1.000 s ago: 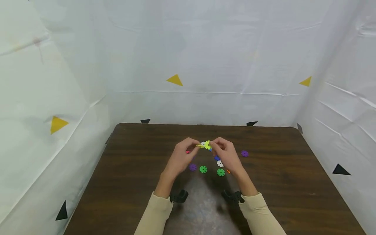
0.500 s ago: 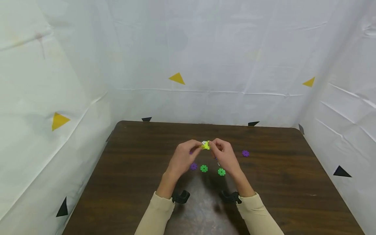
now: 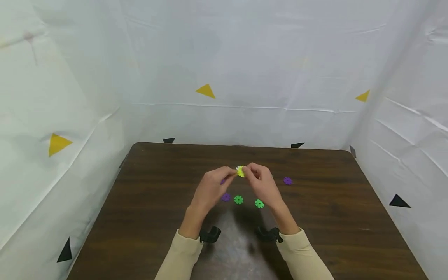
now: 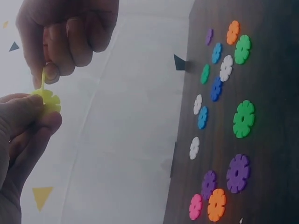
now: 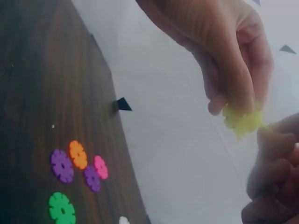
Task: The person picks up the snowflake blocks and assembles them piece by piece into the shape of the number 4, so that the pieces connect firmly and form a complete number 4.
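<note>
Both hands are raised above the brown table [image 3: 157, 194], meeting at its middle. My left hand [image 3: 232, 173] pinches a yellow snowflake disc [image 4: 48, 101] flat between thumb and fingers. My right hand [image 3: 247, 171] pinches a second yellow disc [image 4: 43, 77] edge-on, and its lower edge touches the first. In the head view the two read as one small yellow cluster [image 3: 240, 171] between the fingertips. The right wrist view shows the yellow discs [image 5: 243, 121] blurred under the right fingers.
Loose discs lie on the table under and beside the hands: a purple disc [image 3: 226, 197], two green discs [image 3: 238, 200] [image 3: 259, 203], another purple disc [image 3: 287, 181]. The left wrist view shows several more, orange [image 4: 217, 204], pink [image 4: 195, 206], blue, white. White sheet walls enclose the table.
The hands have drawn closer together, bringing the yellow discs into contact and covering some discs on the table behind them. The discs on the table have not moved.
</note>
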